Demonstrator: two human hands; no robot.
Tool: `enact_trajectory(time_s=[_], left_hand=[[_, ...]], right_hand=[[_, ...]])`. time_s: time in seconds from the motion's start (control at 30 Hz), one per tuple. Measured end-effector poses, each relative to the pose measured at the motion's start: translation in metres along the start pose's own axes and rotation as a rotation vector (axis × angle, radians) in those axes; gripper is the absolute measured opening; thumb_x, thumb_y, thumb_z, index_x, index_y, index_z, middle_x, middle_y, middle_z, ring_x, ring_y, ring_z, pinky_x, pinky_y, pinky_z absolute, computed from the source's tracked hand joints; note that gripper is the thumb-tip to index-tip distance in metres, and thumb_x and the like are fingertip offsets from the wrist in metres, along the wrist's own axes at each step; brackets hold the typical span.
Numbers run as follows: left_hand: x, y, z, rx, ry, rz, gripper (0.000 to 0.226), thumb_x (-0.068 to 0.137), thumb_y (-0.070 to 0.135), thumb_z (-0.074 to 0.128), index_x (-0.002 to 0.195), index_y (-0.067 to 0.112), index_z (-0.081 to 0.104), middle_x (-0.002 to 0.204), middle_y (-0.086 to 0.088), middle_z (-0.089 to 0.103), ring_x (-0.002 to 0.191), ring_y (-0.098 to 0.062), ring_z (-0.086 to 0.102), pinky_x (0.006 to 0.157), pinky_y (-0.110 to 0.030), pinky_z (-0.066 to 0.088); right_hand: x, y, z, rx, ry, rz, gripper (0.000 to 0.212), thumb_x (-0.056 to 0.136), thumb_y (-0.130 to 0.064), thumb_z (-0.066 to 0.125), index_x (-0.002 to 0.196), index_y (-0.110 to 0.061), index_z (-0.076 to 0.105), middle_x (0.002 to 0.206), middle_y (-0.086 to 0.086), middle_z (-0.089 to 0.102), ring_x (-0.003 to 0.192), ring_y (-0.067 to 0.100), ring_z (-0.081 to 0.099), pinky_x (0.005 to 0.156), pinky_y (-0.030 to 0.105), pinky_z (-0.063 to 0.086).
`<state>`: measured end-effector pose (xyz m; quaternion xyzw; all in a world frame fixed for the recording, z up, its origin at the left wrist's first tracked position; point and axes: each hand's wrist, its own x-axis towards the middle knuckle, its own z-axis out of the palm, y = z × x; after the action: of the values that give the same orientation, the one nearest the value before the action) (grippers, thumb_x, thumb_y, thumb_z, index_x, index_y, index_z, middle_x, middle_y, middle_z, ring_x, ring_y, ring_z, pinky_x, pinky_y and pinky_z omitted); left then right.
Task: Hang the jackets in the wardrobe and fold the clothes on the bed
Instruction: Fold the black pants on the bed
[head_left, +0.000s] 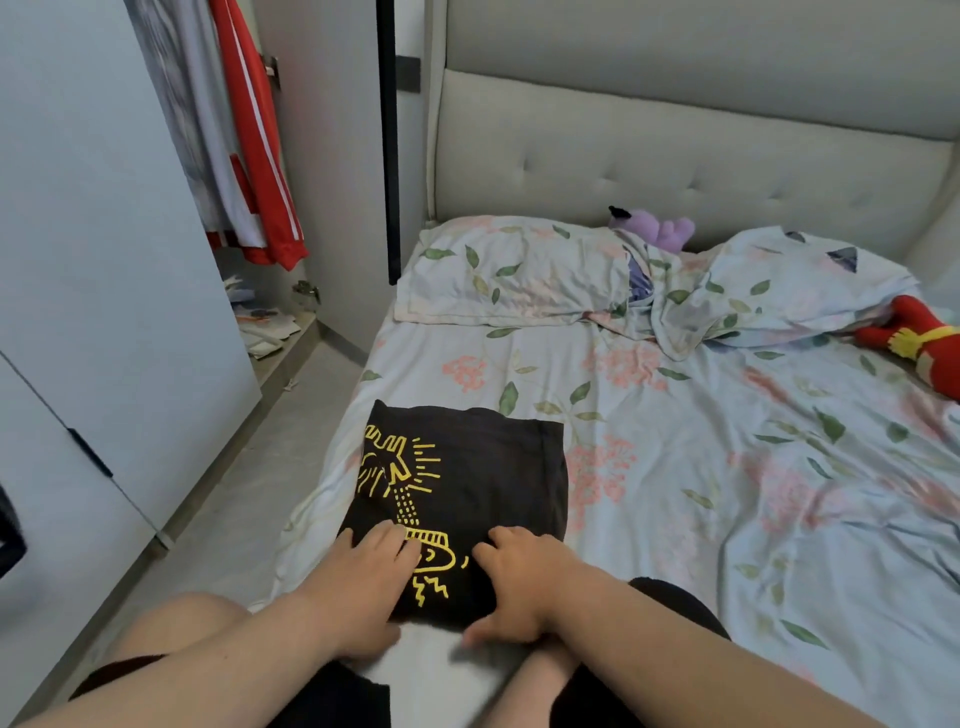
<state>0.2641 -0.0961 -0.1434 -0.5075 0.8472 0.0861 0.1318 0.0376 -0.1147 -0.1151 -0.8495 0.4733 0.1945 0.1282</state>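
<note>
A black T-shirt (483, 467) with a yellow line drawing lies folded into a rectangle on the near left part of the bed (701, 493). My left hand (363, 577) rests flat on its near left corner, fingers stretched over the print. My right hand (519, 582) grips the near right edge, fingers curled on top and thumb under the fabric. A red jacket with white stripes (260, 156) and a grey garment (192, 114) hang in the open wardrobe at the upper left.
A floral pillow (514, 270) and a crumpled floral duvet (769, 291) lie at the head of the bed. A purple plush toy (660, 228) and a red-and-yellow knitted toy (914, 338) sit there too. White wardrobe doors (104, 260) stand left; papers clutter the wardrobe floor (265, 322).
</note>
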Motion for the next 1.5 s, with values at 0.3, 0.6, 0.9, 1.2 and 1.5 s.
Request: enact_trajectory(time_s=[0.3, 0.6, 0.9, 1.2, 1.5], left_hand=[[0.007, -0.014, -0.036, -0.351, 0.184, -0.097, 0.013, 0.078, 0.025, 0.052, 0.091, 0.027, 0.052, 0.095, 0.010, 0.061, 0.093, -0.017, 0.060, 0.077, -0.030, 0.049], [-0.026, -0.041, -0.192, -0.550, 0.475, -0.092, 0.017, 0.063, 0.022, 0.063, 0.074, 0.035, 0.063, 0.081, 0.012, 0.064, 0.079, -0.007, 0.061, 0.068, -0.026, 0.050], [-0.011, -0.064, -0.229, -0.669, 0.313, -0.122, 0.014, 0.073, 0.017, 0.070, 0.076, 0.030, 0.074, 0.077, 0.009, 0.072, 0.075, -0.007, 0.068, 0.066, -0.025, 0.055], [0.061, -0.097, -0.145, -0.647, 0.214, -0.194, 0.014, 0.083, 0.012, 0.068, 0.094, 0.022, 0.069, 0.095, 0.007, 0.065, 0.084, -0.003, 0.060, 0.060, -0.007, 0.041], [0.152, -0.150, -0.102, -0.778, 0.081, -0.322, 0.026, 0.089, 0.002, 0.062, 0.101, 0.023, 0.069, 0.102, 0.004, 0.066, 0.095, -0.007, 0.059, 0.069, -0.019, 0.041]], right_hand=[[-0.014, -0.001, -0.010, -0.003, 0.147, 0.190, 0.057, 0.078, -0.021, 0.073, 0.122, -0.016, 0.038, 0.118, 0.011, 0.045, 0.111, 0.034, 0.051, 0.078, 0.041, 0.045], [-0.085, 0.055, -0.140, 0.713, 0.622, 0.210, 0.008, 0.071, -0.014, 0.058, 0.078, -0.014, 0.062, 0.070, 0.001, 0.061, 0.064, 0.014, 0.056, 0.054, 0.026, 0.043], [-0.054, 0.058, -0.160, 1.203, 0.767, 0.338, 0.013, 0.083, -0.007, 0.058, 0.088, -0.011, 0.070, 0.081, 0.009, 0.068, 0.070, 0.018, 0.061, 0.062, 0.027, 0.048], [0.046, 0.084, -0.101, 1.336, 0.602, 0.450, 0.021, 0.091, -0.006, 0.048, 0.098, -0.018, 0.064, 0.098, 0.007, 0.069, 0.091, 0.025, 0.066, 0.071, 0.032, 0.053], [0.148, 0.157, -0.070, 1.438, 0.468, 0.589, 0.018, 0.094, -0.005, 0.052, 0.101, -0.015, 0.065, 0.100, 0.013, 0.071, 0.094, 0.030, 0.068, 0.085, 0.046, 0.059]])
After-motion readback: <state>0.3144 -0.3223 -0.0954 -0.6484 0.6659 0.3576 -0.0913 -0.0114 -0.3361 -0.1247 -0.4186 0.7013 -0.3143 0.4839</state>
